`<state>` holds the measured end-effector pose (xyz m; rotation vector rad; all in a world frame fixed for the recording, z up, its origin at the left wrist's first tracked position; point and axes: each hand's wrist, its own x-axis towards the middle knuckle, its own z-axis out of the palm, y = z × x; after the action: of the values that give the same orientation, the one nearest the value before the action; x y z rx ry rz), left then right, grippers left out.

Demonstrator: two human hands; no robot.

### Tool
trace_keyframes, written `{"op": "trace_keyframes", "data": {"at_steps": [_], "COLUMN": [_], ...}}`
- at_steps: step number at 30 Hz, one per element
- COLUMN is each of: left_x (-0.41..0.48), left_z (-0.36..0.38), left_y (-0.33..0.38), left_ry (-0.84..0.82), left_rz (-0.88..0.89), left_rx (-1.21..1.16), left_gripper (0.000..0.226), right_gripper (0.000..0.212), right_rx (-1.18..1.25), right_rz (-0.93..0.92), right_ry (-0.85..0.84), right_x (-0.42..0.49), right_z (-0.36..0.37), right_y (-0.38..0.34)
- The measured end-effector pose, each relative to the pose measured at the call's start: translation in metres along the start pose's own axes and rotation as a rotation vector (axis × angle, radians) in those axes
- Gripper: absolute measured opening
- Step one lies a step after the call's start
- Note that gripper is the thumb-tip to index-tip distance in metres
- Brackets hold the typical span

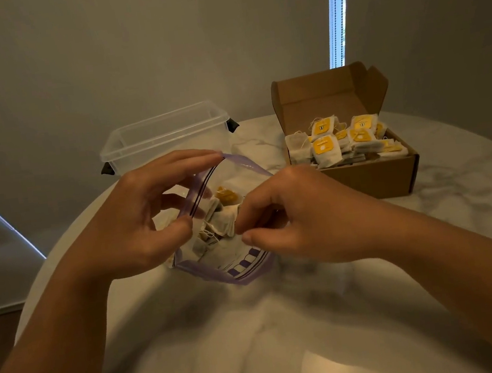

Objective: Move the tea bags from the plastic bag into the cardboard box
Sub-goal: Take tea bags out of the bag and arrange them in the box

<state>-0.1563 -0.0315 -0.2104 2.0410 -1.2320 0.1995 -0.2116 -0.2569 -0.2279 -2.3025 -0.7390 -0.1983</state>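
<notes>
A clear plastic zip bag (242, 267) with a purple rim stands open on the table's middle. Inside it lie several white tea bags (222, 217) with yellow tags. My left hand (137, 221) holds the bag's left rim, thumb and fingers spreading the opening. My right hand (286, 221) reaches into the mouth from the right, its curled fingertips pinching a tea bag. To the right stands a brown cardboard box (373, 176), lid up, with several yellow-tagged tea bags (344, 140) piled inside.
An empty clear plastic tub (167, 134) with black clips stands behind the bag, at the table's far side. The round white marble table (288, 336) curves away at left and right. A wall and a blind are beyond it.
</notes>
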Motion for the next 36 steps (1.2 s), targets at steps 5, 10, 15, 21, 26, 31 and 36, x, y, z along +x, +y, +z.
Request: {"op": "trace_keyframes", "data": {"at_steps": [5, 10, 15, 21, 26, 31, 36], "left_x": [-0.001, -0.005, -0.034, -0.074, -0.086, -0.092, -0.096], "left_z": [-0.002, -0.006, -0.003, 0.003, 0.004, 0.007, 0.009], "left_y": [0.001, 0.010, 0.024, 0.033, 0.033, 0.032, 0.034], "left_ry": [-0.016, -0.061, -0.115, -0.164, -0.168, -0.161, -0.178], "left_rz": [-0.009, 0.021, 0.060, 0.089, 0.088, 0.087, 0.102], "left_rx": [0.014, 0.136, 0.243, 0.286, 0.283, 0.279, 0.299], "left_gripper": [0.064, 0.069, 0.072, 0.072, 0.074, 0.071, 0.072], "right_gripper": [0.012, 0.010, 0.009, 0.021, 0.032, 0.030, 0.008], "right_rx": [0.237, 0.324, 0.109, -0.251, -0.277, -0.157, -0.024], "right_rz": [0.018, 0.071, 0.234, 0.239, 0.371, 0.430, 0.409], "right_ry": [0.058, 0.243, 0.247, 0.007, -0.051, -0.006, 0.064], "right_x": [-0.002, 0.006, 0.042, 0.090, 0.121, 0.138, 0.134], "right_z": [-0.028, -0.054, -0.043, -0.003, 0.019, 0.029, 0.023], "right_y": [-0.004, 0.007, 0.036, 0.049, 0.057, 0.058, 0.054]}}
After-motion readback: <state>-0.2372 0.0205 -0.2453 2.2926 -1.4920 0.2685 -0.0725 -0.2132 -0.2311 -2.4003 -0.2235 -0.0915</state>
